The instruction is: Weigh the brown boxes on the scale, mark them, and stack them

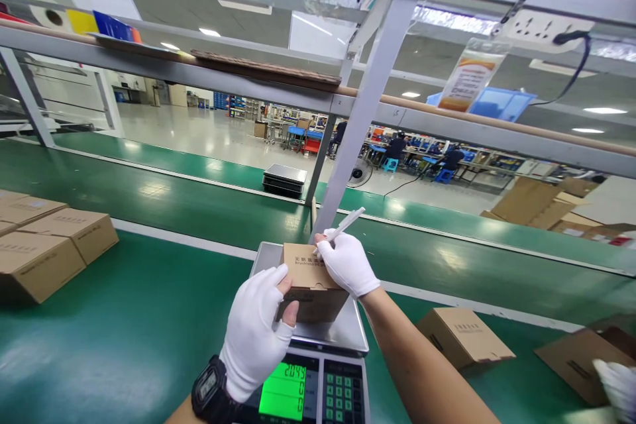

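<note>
Black watch [212,387]; left hand [257,328] touching boxy cardboard carton [314,288].

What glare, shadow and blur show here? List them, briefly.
All in the head view: pale glare patches lie on the green bench surface; the carton's front face is shaded darker than its top; the scale's green display glows brightly; the other person's gloved hand at the lower right edge looks blurred; distant workstations look soft.
</note>
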